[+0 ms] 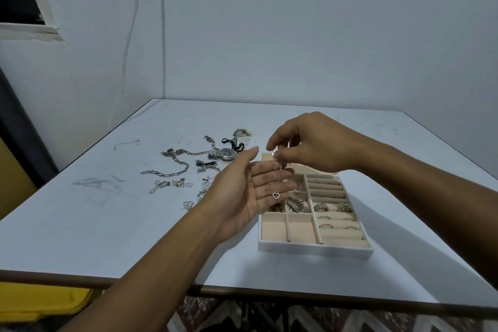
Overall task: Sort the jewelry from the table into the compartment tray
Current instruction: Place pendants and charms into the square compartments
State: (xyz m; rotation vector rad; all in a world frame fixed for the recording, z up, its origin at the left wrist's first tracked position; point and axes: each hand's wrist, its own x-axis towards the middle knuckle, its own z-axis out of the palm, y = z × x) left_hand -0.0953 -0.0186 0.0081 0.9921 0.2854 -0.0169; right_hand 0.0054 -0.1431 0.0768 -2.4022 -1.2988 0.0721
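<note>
Left hand (237, 197), fingers (269, 176) straight and palm-up, waits under heart-pendant chain (279, 182) pinched by right hand (310, 143).

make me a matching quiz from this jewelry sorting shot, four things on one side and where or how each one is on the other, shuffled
Things:
1 heart pendant chain
2 wristwatch
3 rings
4 left hand

Places or states:
a lying on the table, left of the tray
b in the roll slots on the tray's right side
c hanging from the right hand's pinch
d open, fingers straight

Pairs: 1-c, 2-a, 3-b, 4-d
</note>
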